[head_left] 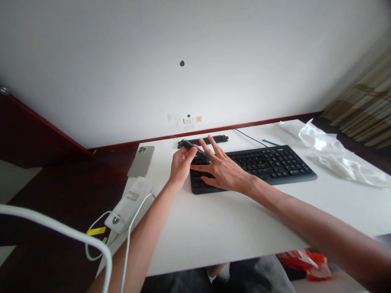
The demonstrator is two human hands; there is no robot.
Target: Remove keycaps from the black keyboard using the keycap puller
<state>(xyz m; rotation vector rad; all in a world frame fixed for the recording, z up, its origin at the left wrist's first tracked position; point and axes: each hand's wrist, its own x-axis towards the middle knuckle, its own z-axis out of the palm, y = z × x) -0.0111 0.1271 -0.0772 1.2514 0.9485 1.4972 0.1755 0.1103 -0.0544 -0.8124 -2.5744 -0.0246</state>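
Note:
A black full-size keyboard (275,160) lies on the white table in front of me. My left hand (181,165) is closed around a slim black pen-like tool (200,152) above the keyboard's left end. The tool slants down to the right, and its lower end meets or passes behind my right hand; I cannot tell which. My right hand (220,167) rests with fingers spread over the left part of the keys, hiding many of them. Behind the keyboard sits a narrow group of black keys or keycaps (220,139), partly covered by my fingers.
A phone (145,160) and a white power bank (131,203) with a white cable lie at the table's left edge. Crumpled white plastic wrap (320,136) and a thin blue stick (271,143) are on the right. Wall sockets (193,119) sit behind the table.

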